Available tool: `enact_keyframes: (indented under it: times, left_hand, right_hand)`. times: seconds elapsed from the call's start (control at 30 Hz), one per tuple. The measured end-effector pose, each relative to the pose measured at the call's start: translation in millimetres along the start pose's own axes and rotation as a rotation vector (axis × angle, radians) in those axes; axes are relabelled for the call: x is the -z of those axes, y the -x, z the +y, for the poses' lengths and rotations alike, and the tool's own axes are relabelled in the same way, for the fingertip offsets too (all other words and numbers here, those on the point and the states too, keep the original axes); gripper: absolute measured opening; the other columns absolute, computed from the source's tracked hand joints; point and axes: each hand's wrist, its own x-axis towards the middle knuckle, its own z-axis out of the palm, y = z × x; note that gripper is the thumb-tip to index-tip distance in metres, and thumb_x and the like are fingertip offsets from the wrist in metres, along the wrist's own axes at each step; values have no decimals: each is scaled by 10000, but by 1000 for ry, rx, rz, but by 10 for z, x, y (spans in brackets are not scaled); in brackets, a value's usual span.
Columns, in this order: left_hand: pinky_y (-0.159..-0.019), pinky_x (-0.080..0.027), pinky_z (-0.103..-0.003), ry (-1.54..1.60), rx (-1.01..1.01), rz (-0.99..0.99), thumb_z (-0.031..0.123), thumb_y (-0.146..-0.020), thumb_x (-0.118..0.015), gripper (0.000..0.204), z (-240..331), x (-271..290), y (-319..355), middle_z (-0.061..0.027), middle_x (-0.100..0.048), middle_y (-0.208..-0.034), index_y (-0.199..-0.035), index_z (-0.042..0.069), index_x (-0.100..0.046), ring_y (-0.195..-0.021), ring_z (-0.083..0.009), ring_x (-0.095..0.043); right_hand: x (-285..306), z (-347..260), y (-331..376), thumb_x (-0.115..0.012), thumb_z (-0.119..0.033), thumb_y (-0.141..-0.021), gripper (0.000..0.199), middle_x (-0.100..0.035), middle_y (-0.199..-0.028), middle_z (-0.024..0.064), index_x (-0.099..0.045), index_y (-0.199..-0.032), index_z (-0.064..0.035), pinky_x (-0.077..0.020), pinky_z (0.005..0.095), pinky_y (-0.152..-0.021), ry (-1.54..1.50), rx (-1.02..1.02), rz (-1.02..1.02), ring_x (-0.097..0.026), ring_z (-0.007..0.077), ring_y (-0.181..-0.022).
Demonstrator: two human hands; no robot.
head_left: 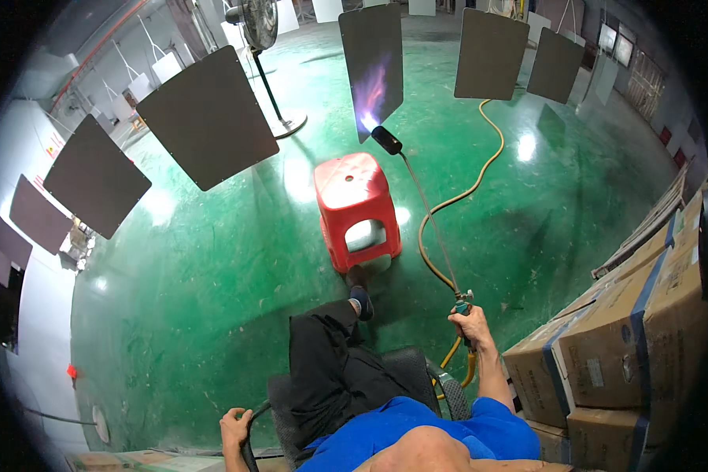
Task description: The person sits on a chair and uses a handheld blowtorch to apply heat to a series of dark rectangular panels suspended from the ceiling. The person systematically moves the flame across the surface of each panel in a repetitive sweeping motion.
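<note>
Near the lower part of the hanging panel [374,51], your torch [386,140] is burning, its flame [371,98] licking the dark surface. Your right hand [472,326] is gripping the handle end with fingers wrapped around it, the long rod [428,208] apparently sparing it the heat. Your left hand [235,429] is curling at the armrest [248,452], probably steadying you. Left of the rod, the red stool [354,187] is standing in your foot's way; the yellow hose [492,171] is winding across the floor [189,275], and boxes [606,354] are crowding your right.
</note>
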Motion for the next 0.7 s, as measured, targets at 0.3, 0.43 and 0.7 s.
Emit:
enact_keyframes:
  times: [0.3, 0.43, 0.7]
  left_hand:
    - [-735, -525, -403, -26, -18, 71, 378, -753, -746, 443, -27, -45, 13, -198, -693, -796, -1002, 13, -715, -766, -308, -684]
    - [-733, -529, -402, -34, -38, 94, 375, -753, -747, 437, -13, -50, 26, -196, -695, -782, -998, 14, -716, -753, -307, -688]
    - [-756, -534, -400, -30, -32, 108, 382, -750, -750, 451, 30, -55, 50, -200, -703, -805, -1009, 15, -712, -783, -316, -697]
  right_hand:
    - [-33, -2, -166, -705, -75, -750, 129, -510, -573, -15, -603, -827, -55, -335, 267, -402, 46, -31, -2, -450, 96, -429]
    - [6, -6, -372, -712, -99, -740, 116, -521, -573, -11, -621, -798, -56, -357, 277, -412, 84, -20, -20, -471, 101, -446]
    - [14, -142, -952, -686, -90, -762, 99, -520, -569, 1, -601, -727, -54, -373, 280, -400, 60, 1, -2, -483, 107, -427]
